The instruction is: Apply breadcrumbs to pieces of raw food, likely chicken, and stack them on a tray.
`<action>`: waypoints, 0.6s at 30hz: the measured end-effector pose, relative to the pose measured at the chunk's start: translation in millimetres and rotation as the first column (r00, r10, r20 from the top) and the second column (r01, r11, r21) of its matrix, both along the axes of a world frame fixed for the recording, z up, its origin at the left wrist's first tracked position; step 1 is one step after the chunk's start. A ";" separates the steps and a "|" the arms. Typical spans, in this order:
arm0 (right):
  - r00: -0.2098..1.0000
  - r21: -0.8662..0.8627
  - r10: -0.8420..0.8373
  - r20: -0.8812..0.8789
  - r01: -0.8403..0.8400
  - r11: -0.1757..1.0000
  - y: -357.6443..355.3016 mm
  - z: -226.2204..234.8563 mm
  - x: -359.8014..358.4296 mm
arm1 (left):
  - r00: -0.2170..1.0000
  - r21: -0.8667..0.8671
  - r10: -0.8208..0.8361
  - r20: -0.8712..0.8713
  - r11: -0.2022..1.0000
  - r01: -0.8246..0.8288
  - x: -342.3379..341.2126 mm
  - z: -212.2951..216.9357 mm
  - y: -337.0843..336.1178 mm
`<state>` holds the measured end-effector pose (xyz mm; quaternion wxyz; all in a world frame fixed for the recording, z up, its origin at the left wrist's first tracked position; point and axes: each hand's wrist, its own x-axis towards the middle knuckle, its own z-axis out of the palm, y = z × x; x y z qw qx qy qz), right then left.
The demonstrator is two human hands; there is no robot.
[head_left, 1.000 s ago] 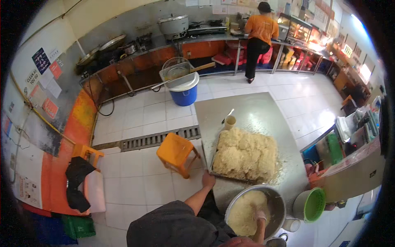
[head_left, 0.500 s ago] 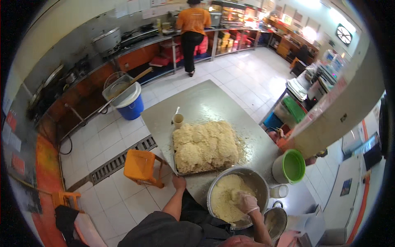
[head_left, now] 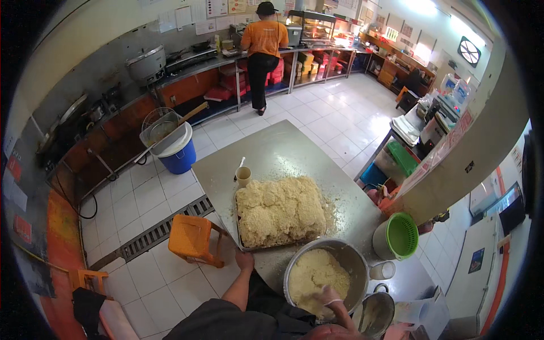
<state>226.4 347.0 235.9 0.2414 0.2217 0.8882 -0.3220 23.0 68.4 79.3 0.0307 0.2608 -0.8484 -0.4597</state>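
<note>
Resting on the steel bench [head_left: 294,153], a large metal bowl [head_left: 326,272] of pale, crumbly mix is worked by the right hand [head_left: 328,296], which is gloved and pressed into the mix near the bowl's near rim; its fingers seem loosely curled around a clump, though the distortion makes this hard to confirm. The left hand [head_left: 245,260] is laid open and flat on the bench edge, just beside the tray [head_left: 242,241] heaped with the same mix, and nothing is held by it. The mix is judged soft, light and loose, likely to fall apart, so it is best scooped from underneath with cupped fingers. Both forearms are bent in from the lower edge. A green colander [head_left: 396,235] stands beside the bowl.
</note>
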 end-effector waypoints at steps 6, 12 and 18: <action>0.992 0.145 0.044 -0.119 -0.027 0.989 29.4 32.7 -70.6 | 0.988 -0.030 -0.044 0.149 0.998 0.049 -4.8 -17.1 -7.4; 0.879 0.739 0.139 -0.457 0.287 0.610 27.7 -114.6 -47.1 | 0.994 -0.130 0.091 -0.054 0.987 -0.097 3.0 6.0 10.3; 0.989 -0.017 -0.147 -0.022 0.147 0.989 37.5 -17.2 -66.7 | 0.959 0.060 -0.029 0.283 0.998 0.013 -1.3 56.7 -0.6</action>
